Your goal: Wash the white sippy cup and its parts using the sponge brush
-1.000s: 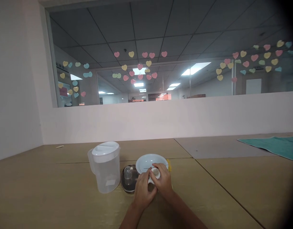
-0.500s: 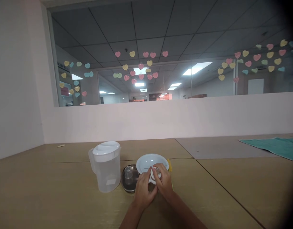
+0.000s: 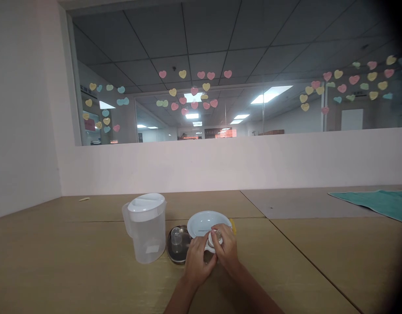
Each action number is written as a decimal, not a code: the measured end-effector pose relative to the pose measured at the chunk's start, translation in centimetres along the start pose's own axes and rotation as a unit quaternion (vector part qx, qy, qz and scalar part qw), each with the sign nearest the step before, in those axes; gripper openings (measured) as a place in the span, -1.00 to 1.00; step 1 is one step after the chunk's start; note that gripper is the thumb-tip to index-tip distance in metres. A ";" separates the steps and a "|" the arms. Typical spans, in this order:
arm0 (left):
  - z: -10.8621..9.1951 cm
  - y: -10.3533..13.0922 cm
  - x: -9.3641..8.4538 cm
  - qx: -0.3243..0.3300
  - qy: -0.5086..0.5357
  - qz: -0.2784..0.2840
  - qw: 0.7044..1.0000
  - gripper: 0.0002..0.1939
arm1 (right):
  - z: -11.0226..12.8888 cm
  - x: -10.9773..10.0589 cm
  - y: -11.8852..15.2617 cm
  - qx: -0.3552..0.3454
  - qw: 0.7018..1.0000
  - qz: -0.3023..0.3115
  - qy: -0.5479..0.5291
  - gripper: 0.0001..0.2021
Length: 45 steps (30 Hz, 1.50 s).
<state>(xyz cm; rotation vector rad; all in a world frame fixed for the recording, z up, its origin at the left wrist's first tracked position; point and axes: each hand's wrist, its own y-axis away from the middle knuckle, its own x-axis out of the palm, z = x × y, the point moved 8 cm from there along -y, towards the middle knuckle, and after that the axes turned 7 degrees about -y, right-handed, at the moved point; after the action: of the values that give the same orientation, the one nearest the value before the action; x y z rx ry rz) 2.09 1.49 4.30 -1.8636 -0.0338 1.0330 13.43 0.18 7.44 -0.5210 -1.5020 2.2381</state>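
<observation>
Both hands meet around a small white round object (image 3: 211, 247), just in front of a pale blue plate (image 3: 201, 219). My left hand (image 3: 198, 261) is closed on its left side, and my right hand (image 3: 226, 249) has its fingers on the top and right side. The fingers hide much of the object, so its full shape cannot be made out. Left of my hands, a metal tray (image 3: 173, 258) holds a clear plastic cup (image 3: 176, 235). Something yellow (image 3: 233, 226) shows behind my right hand.
A translucent lidded pitcher (image 3: 149, 235) stands on the wooden table (image 3: 73, 270) left of the tray. A green cloth (image 3: 384, 203) lies at the far right. Behind the table is a wall with a window bearing heart-shaped notes.
The fingers of my right hand have shifted slightly on the white object. The rest of the scene looks the same, apart from a very small shift of the view.
</observation>
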 end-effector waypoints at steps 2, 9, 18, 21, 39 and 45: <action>0.1 0.0 0.0 -0.003 0.004 0.006 1.000 -0.51 | 0.1 0.0 -0.1 0.000 1.000 -0.001 0.005 -0.86; 0.1 0.0 0.1 -0.006 -0.001 0.010 1.000 -0.49 | 0.4 -0.3 -0.3 -0.002 1.000 -0.004 0.012 -0.83; -0.1 -0.1 -0.2 0.002 -0.011 -0.004 1.000 -0.51 | 0.3 0.0 -0.3 0.004 1.000 0.006 0.002 -0.83; -0.2 -0.1 -0.3 0.000 -0.009 0.000 1.000 -0.52 | 0.3 0.0 -0.2 0.003 1.000 0.008 0.002 -0.84; -0.4 -0.3 -0.4 -0.003 -0.002 -0.001 1.000 -0.66 | 1.1 0.5 -0.3 -0.017 0.999 0.029 -0.024 -0.87; -0.3 -0.2 -0.4 0.001 -0.005 -0.003 1.000 -0.66 | 1.0 0.5 -0.3 -0.003 0.999 0.031 -0.012 -0.85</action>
<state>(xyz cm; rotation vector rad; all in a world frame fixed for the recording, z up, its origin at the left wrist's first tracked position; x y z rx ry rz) 2.18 1.23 4.77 -1.8558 -0.0443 1.0370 12.52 -0.19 8.07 -0.5516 -1.5245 2.2944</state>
